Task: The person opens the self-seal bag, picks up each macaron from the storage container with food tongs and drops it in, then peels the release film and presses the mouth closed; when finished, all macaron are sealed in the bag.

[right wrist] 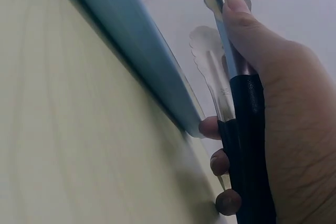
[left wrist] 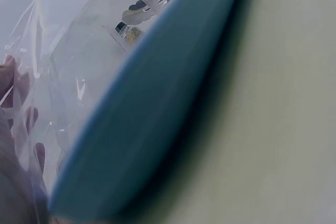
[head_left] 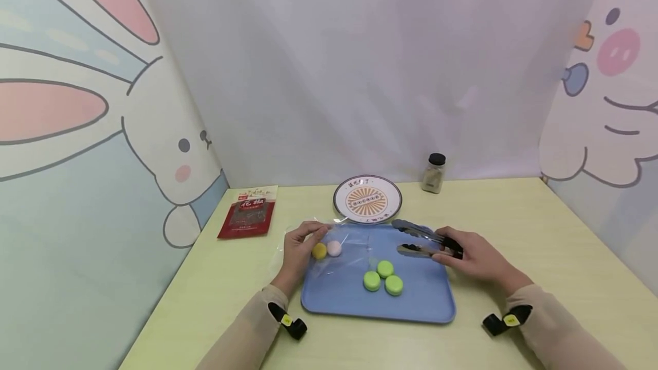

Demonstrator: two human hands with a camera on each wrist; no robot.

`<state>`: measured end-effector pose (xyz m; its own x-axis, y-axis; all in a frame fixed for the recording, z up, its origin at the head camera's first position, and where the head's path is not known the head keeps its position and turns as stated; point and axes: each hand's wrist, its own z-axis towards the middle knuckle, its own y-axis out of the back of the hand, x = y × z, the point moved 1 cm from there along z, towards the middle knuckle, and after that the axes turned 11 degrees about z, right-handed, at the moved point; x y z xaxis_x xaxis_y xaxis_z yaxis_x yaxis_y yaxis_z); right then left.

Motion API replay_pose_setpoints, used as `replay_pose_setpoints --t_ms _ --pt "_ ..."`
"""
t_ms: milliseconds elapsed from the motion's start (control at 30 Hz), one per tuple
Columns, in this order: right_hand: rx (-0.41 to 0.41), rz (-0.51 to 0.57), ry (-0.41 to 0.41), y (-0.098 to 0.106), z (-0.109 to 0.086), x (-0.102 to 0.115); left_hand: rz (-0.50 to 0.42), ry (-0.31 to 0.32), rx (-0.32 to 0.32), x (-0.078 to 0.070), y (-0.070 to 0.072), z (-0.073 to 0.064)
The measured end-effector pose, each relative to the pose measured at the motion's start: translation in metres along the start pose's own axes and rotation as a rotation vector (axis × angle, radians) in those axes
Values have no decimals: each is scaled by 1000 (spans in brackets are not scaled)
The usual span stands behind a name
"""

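Observation:
My left hand (head_left: 298,247) pinches a clear plastic bag (head_left: 354,242) over the left part of a blue tray (head_left: 334,302). A yellow macaron (head_left: 319,252) and a pale pink macaron (head_left: 334,248) show through the bag, close by the fingers. Three green macarons (head_left: 385,269) lie grouped on the tray. Metal tongs (head_left: 417,231) with black handles are gripped in my right hand (head_left: 478,256), above the tray's right edge. Their arms are spread and nothing is between the tips. In the right wrist view, the thumb lies along one arm of the tongs (right wrist: 244,114), fingers round the other.
A white patterned plate (head_left: 366,198) stands just behind the tray. Back left lies a red spice packet (head_left: 249,214). At the back right is a small jar (head_left: 434,175) with a black lid. Cartoon-printed walls bound the pale wooden table (head_left: 534,227).

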<state>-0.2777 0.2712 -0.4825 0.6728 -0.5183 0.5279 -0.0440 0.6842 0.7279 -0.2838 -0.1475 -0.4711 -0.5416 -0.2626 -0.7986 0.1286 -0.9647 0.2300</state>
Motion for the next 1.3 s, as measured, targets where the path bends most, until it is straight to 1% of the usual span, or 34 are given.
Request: replay_pose_setpoints --t_ms 67,100,200,300,367,400,533,633,767,933,1067,1300 --pt "-3 -5 -19 0 -1 0 -5 13 1 2 0 0" --pt "-7 -26 -30 -1 -1 1 -8 19 3 3 0 0" --pt "-27 -107 -37 -2 -1 4 -21 26 8 -4 0 -1" --pt "-46 -204 9 -5 1 10 -28 24 11 -16 1 -2" --pt "-56 -233 68 -8 3 14 -26 23 12 -20 2 -3" --pt "-61 -246 98 -10 4 16 -23 26 11 -19 2 -4" --pt "-73 -258 204 -16 7 25 -10 25 6 -6 1 -4" --pt "-64 -256 234 -19 9 30 -11 14 5 3 0 -2" --pt "-35 -265 218 -22 10 37 -14 11 6 3 1 -1" --pt "11 -288 133 -19 12 41 -17 28 1 2 1 0" --pt "37 -283 74 -16 13 39 -26 23 -1 3 0 1" --pt "63 -299 44 -18 11 35 -35 6 11 6 1 0"
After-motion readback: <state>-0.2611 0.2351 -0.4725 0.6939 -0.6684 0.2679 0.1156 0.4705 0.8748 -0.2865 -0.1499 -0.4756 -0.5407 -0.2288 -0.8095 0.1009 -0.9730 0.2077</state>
